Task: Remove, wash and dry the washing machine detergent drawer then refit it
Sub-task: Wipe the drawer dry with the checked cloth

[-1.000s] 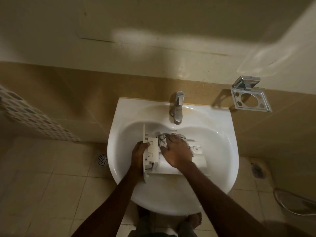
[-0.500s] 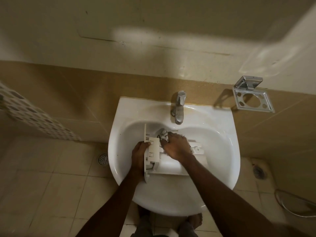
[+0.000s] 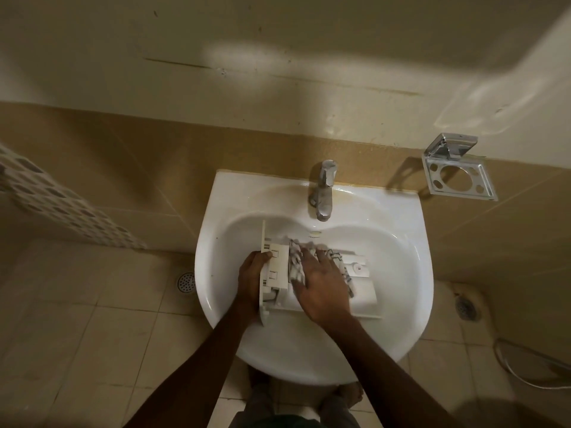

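Nearest us, our left hand wraps the front-panel end of the detergent drawer, thumb laid on the panel's face and the rest of the hand curled behind it, so that end is held firm. From this grip the drawer's long axis runs straight off to the right, lying flat across the bowl of the sink. Our right hand sits just right of the left one, over the drawer's middle. Its fingers are spread nearly straight and press a patterned cloth down onto the compartments; it clasps nothing and only bears down. We judge this to be the drying wipe, and the next stroke should travel along that axis, away from the left hand's hold toward the uncovered right end. Beyond both hands stands the tap, with no stream that we can see.
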